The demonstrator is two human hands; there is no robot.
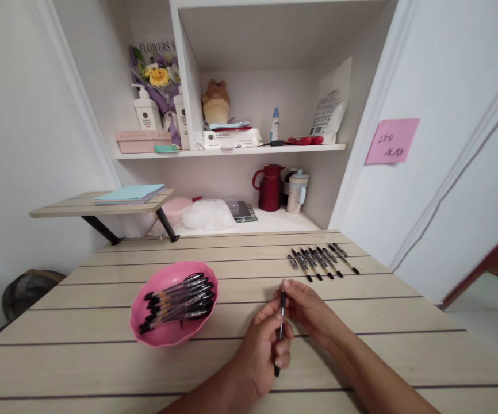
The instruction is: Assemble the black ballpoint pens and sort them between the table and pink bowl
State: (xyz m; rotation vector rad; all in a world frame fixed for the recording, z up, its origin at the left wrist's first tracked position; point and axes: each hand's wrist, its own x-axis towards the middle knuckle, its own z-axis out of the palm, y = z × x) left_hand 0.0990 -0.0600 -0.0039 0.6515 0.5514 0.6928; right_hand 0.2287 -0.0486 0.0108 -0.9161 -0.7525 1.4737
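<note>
My left hand is closed around the barrel of a black pen near the table's front. The pen stands nearly upright in the picture, its lower end poking out below my fingers. At its upper, black end, the fingertips of my right hand pinch it. To the left, a pink bowl with a wavy rim holds several capped black pens. Beyond my right hand lie several uncapped pens in a slanted row, with loose clear-and-black caps among them.
The slatted wooden table runs back to a white shelf unit. A small raised shelf on black legs carries blue paper at the left. A red jug and a tumbler stand at the back.
</note>
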